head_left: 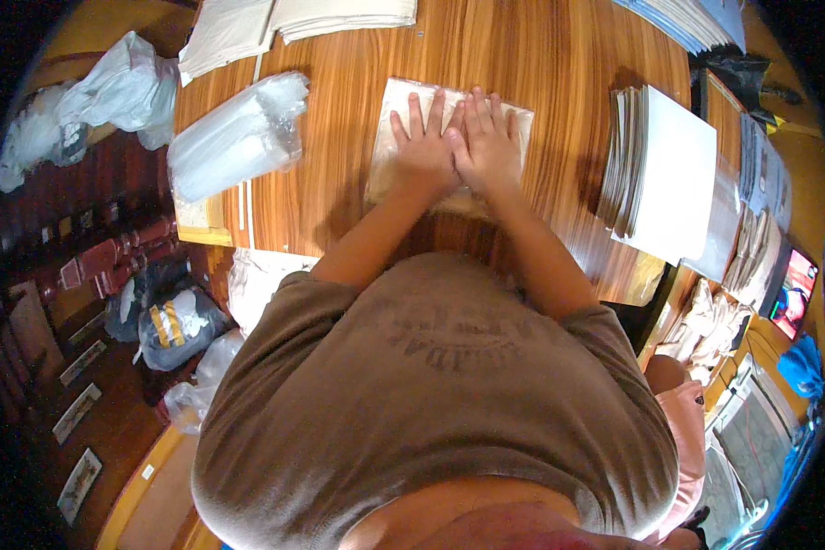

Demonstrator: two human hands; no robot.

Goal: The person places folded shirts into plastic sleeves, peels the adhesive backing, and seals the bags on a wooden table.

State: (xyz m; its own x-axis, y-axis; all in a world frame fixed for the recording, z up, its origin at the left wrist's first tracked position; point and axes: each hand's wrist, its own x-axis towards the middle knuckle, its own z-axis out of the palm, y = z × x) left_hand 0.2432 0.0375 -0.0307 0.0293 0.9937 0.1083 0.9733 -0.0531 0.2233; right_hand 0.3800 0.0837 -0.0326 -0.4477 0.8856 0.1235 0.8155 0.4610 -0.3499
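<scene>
A flat, pale square package (387, 124) in clear, shiny plastic lies on the wooden table in front of me; it looks like folded cloth, though its middle is covered. My left hand (422, 151) presses flat on its left half, fingers spread and pointing away from me. On its right half rests my right hand (488, 151), also palm down with fingers extended, its thumb side touching my left hand. To the left is a pile of clear plastic bags (238, 137). A stack of white sheets or boards (674, 174) stands to the right.
Folded off-white cloths (344, 16) lie along the table's (339, 206) far left edge, and a bluish stack (692, 23) sits far right. Plastic bags (124, 87) hang over dark furniture at left. Someone in pink clothing (686, 449) is close on my right, near a lit screen (795, 293).
</scene>
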